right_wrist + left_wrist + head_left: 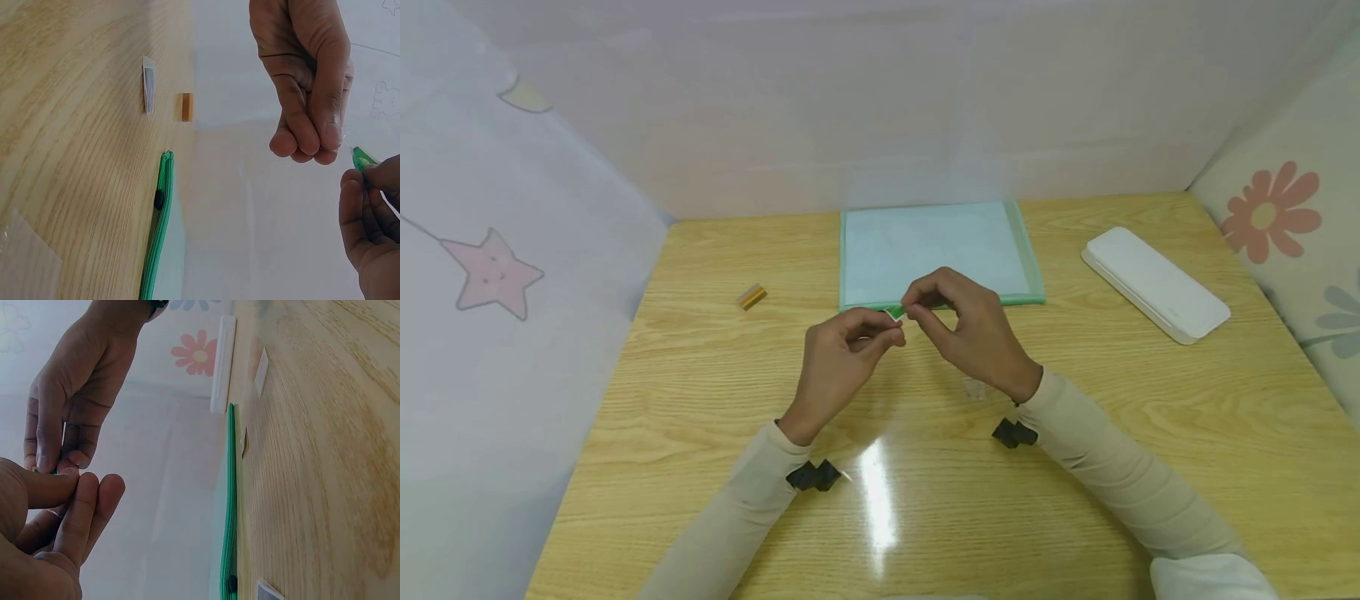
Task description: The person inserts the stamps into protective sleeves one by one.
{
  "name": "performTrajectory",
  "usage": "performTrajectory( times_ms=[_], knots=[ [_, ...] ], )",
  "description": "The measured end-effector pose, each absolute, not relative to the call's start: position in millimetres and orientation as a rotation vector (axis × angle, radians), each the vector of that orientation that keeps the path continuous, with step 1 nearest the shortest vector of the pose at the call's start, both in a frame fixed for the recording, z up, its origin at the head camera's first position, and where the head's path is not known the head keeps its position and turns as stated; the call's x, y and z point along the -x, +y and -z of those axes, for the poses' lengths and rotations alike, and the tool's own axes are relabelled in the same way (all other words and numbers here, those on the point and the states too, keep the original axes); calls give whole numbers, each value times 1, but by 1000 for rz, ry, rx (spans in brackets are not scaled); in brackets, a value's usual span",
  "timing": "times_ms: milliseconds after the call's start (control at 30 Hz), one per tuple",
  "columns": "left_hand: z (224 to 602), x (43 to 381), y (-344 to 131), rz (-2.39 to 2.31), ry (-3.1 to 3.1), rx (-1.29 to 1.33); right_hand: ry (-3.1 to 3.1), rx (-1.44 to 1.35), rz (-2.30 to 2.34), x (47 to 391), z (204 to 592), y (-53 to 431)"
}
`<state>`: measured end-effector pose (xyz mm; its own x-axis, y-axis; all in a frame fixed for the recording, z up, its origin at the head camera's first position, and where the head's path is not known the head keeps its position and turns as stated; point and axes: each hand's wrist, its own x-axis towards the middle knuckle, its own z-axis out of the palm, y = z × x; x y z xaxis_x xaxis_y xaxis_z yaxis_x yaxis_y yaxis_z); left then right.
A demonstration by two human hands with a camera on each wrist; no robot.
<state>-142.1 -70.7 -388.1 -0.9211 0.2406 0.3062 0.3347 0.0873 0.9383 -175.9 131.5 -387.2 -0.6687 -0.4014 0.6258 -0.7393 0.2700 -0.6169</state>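
Both hands are close together above the table, just in front of a pale blue zip folder (932, 250). Between thumb and fingertips, my right hand (973, 329) pinches a small green piece with a white edge (360, 159). My left hand (842, 358) is right beside it, thumb pressed to its fingers. At the left thumb's tip, a bit of clear film (345, 134) shows in the right wrist view; the rest of it is hidden by the fingers. In the head view the green piece overlaps the left index fingertip.
A white case (1157, 283) lies at the back right. Left of the folder is a small orange and grey block (751, 297). A clear scrap (975, 389) lies under the right wrist, and a small grey-and-white paper (149, 85) lies flat on the table (700, 400).
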Motion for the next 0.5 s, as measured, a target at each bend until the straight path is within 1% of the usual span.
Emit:
performTrajectory(
  times_ms=[233,500],
  knots=[
    [388,142,-73,1976,-2226,655,-2166,-1031,-1404,173,383,131],
    [385,141,-71,1914,-2225,693,-2081,-1075,-1542,158,358,126]
  ],
)
